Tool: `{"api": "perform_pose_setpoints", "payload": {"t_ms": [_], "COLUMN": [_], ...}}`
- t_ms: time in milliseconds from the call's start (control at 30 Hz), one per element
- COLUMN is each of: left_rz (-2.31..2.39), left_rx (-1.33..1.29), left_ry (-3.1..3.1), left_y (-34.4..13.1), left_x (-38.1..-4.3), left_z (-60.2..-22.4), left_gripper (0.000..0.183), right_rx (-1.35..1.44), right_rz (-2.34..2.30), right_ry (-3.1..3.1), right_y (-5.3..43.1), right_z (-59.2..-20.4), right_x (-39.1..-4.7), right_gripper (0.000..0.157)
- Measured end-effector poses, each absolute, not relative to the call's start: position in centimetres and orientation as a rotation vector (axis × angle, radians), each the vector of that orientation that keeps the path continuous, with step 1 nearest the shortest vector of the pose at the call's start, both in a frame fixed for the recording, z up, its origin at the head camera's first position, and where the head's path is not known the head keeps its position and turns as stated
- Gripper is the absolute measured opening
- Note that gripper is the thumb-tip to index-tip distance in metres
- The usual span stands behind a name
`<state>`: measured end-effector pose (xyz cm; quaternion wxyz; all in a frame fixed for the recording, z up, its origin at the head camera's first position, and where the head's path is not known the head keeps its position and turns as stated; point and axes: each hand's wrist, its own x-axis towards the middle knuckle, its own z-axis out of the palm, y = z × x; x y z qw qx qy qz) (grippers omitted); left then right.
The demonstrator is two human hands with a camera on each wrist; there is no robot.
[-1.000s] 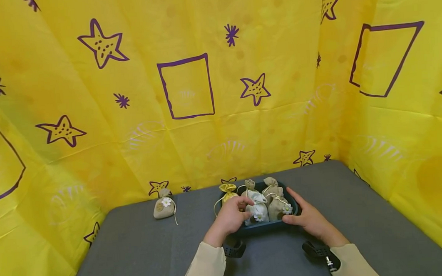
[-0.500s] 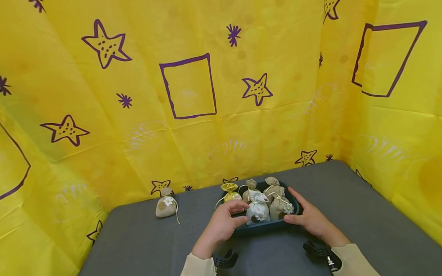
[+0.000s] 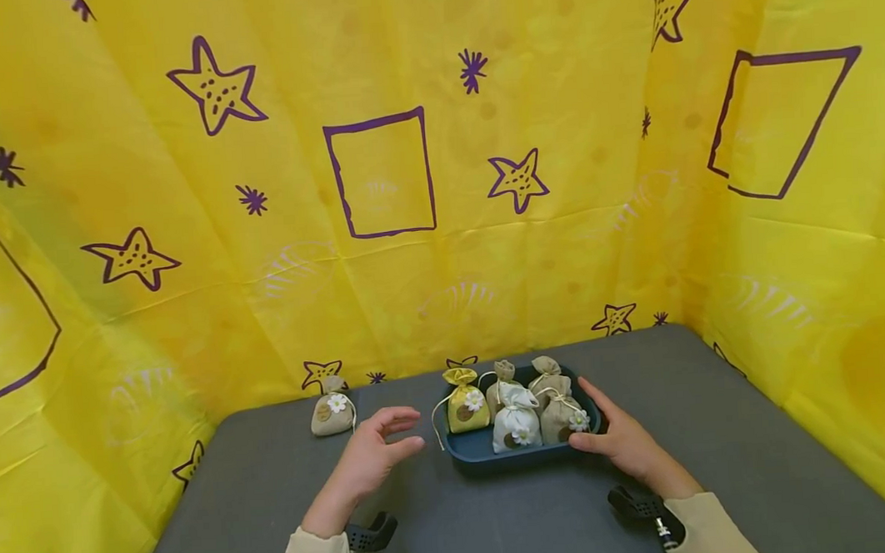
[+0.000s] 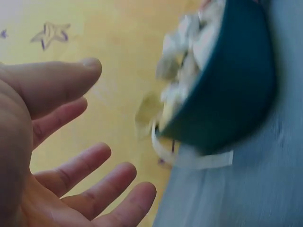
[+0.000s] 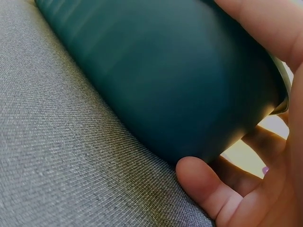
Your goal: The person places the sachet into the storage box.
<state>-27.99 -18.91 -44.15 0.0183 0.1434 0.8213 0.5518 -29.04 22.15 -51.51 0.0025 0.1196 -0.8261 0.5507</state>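
A dark teal plastic basket (image 3: 489,453) stands on the table, filled with small drawstring pouches. Inside are a yellow pouch (image 3: 461,424) at the left, a white pouch (image 3: 512,421) at the front and several beige pouches, among them a front right one (image 3: 554,425). My right hand (image 3: 632,450) grips the basket's right end; the right wrist view shows its fingers around the basket wall (image 5: 156,71). Left of the basket, my left hand (image 3: 369,457) is apart from it, fingers spread and holding nothing. Beyond that hand lies a single beige pouch (image 3: 328,419) with a white flower.
The grey table (image 3: 274,502) reaches back to a yellow curtain (image 3: 384,313) with purple stars, which also runs along the right side. A pale cord (image 3: 437,427) from the yellow pouch hangs over the basket's left rim.
My left hand has left the pouches in the basket and moved left, towards the lone beige pouch. The yellow pouch is now fully uncovered. My right hand has stayed on the basket.
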Motion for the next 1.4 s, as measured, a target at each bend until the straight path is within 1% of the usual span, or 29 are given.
{"api": "perform_pose_setpoints", "payload": {"t_ms": [233,400,633,800,933,1133,1400], "left_rz": [1.616,1.608,1.754,1.865,1.860,1.860,1.873], "left_rx": [0.260,0.128,-0.043,-0.191,-0.262,-0.275,-0.265], "left_ry": [2.695,2.742,2.755,2.754,2.753,2.723,2.679], "left_y": [-23.5,-26.5,-29.7,-31.1,-32.0,-32.7,-32.5], "left_x": [-28.5,-29.0,-30.4,-31.7,-32.4,-33.2,-34.2], "left_z": [-44.3,-44.6,-46.1,-47.1,-47.9,-48.8,-48.8], "left_gripper": [0.036,0.041,0.049,0.056,0.061,0.066,0.068], "right_rx": [0.376,0.370,0.361,0.359,0.370,0.385,0.378], "right_rz": [1.727,1.717,1.719,1.707,1.710,1.713,1.725], "right_ry": [-2.597,-2.604,-2.610,-2.600,-2.587,-2.569,-2.564], "right_y": [22.2,22.1,22.2,22.2,22.1,22.0,22.0], "right_z": [-51.5,-51.6,-51.7,-51.5,-51.6,-51.5,-51.6], "right_x": [-29.0,-29.0,-28.9,-29.0,-29.0,-29.0,-28.9], "right_gripper": [0.096,0.096,0.095,0.096,0.095,0.095,0.095]}}
